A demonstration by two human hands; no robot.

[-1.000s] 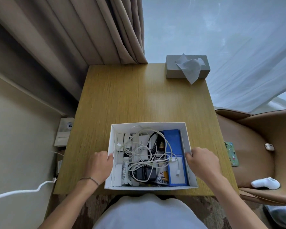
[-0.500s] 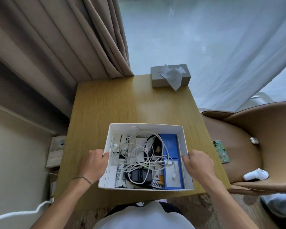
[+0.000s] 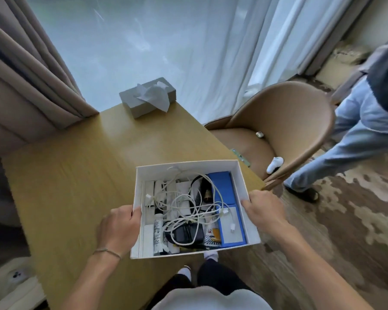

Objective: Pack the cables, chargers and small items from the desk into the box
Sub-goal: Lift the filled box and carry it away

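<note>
I hold the white box (image 3: pixel 186 165) in the air by its two sides, over the near right corner of the wooden desk (image 3: pixel 72 175). My left hand (image 3: pixel 119 227) grips the box's left wall, thumb inside the rim. My right hand (image 3: pixel 263 209) grips the right wall. Inside lie tangled white cables (image 3: pixel 184 202), a black charger (image 3: pixel 187 233), a blue case (image 3: pixel 222 186), a white tube (image 3: pixel 157 233) and other small items.
A grey tissue box (image 3: pixel 147 100) stands at the desk's far edge. A tan chair (image 3: pixel 285 121) right of the desk holds a phone (image 3: pixel 241 157) and small white items. Another person's legs in light trousers (image 3: pixel 345 148) stand at the right. Curtains hang behind.
The box has come up off the desk and moved right, past the desk's corner. My view has swung right, bringing the chair and the other person into sight.
</note>
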